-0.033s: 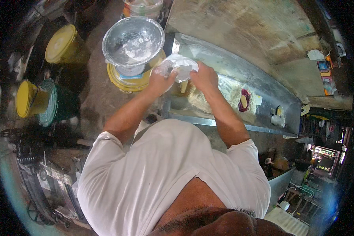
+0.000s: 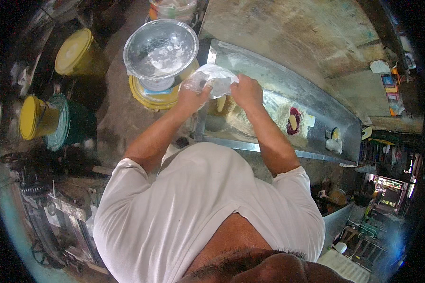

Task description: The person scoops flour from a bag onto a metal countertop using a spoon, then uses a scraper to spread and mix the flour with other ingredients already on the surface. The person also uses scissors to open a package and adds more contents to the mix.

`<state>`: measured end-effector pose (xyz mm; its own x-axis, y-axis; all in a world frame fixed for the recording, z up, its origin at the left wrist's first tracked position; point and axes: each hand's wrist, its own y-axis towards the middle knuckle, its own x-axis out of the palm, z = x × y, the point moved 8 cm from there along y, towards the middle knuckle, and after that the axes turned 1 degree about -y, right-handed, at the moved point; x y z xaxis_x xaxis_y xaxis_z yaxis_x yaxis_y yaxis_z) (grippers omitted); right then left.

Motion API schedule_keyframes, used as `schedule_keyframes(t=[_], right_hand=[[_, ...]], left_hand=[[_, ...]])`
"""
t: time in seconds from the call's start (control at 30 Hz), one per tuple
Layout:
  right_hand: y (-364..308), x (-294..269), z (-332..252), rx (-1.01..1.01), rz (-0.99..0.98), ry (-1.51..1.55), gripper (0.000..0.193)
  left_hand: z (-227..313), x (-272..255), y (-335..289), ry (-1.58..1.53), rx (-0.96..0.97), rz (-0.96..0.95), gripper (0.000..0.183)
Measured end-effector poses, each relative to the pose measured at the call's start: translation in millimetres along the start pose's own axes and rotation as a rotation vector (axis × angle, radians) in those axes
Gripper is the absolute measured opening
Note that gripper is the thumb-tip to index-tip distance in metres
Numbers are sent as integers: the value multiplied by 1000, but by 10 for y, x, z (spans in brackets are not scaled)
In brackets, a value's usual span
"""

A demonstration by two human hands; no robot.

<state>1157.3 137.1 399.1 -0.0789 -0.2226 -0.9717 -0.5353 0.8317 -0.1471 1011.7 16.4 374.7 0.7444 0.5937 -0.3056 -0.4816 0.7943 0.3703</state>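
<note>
My left hand (image 2: pixel 192 98) and my right hand (image 2: pixel 247 93) pinch a thin, clear-white plastic bag (image 2: pixel 220 74), stretched between them over the left end of a long metal trough (image 2: pixel 333 96). Inside the trough lies pale flour-like powder (image 2: pixel 270 104). On it sits a dark red-purple heap (image 2: pixel 291 130) with a yellowish oval piece (image 2: pixel 293 123) on top. Just beyond my left hand, a metal bowl (image 2: pixel 136 41) dusted with white powder rests above a yellow-lidded bucket (image 2: pixel 144 98). What the bag contains, if anything, cannot be made out.
To the left stand a yellow bucket (image 2: pixel 75 51), a smaller yellow pail (image 2: pixel 30 118) and a dark green tub (image 2: pixel 76 121). Machinery (image 2: pixel 66 207) occupies the lower left. A small clear bag (image 2: pixel 334 144) lies at the trough's right end. A broad worn board (image 2: pixel 297 35) spans the far side.
</note>
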Motion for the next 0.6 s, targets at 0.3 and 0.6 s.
schedule_keyframes(t=[0.3,0.6], right_hand=[[231,-373,-191,-221,320,144,21],[-234,-1257,-935,-660,411,293,21]], left_hand=[[-502,-161,-150,12,-269,-31,34],[-1910,24,-51,-1139,-776,130,55]])
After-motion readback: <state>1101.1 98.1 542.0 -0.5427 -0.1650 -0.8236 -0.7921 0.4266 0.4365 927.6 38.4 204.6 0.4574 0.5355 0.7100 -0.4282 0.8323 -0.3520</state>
